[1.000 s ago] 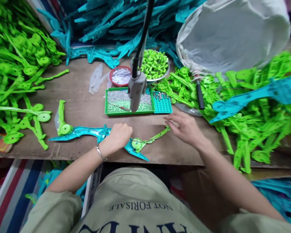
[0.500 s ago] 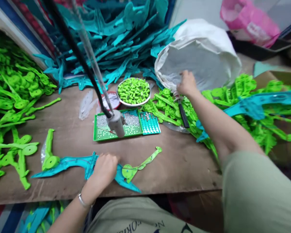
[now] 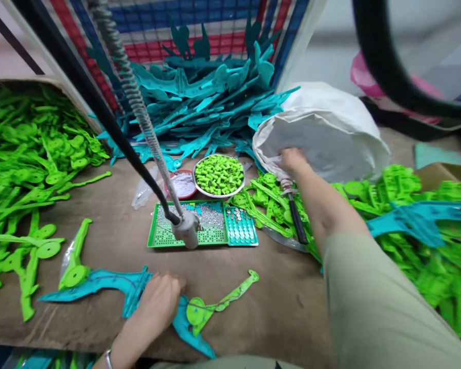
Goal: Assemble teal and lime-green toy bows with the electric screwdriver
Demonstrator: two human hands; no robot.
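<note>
A: Left hand?
B: Mine, fingers curled and pressed down on the teal plastic bow, pinning it flat to the table. A green limb piece lies just right of it.
A: Right hand?
B: Stretched far forward, touching the white bag's rim; whether it pinches the rim, I cannot tell.

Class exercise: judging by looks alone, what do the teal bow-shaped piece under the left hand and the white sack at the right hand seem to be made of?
Teal bow-shaped piece: probably moulded plastic, uniform colour with a slight sheen. White sack: likely woven or thin plastic fabric, matte, slumped in soft folds; the weave is too fine to confirm.
</note>
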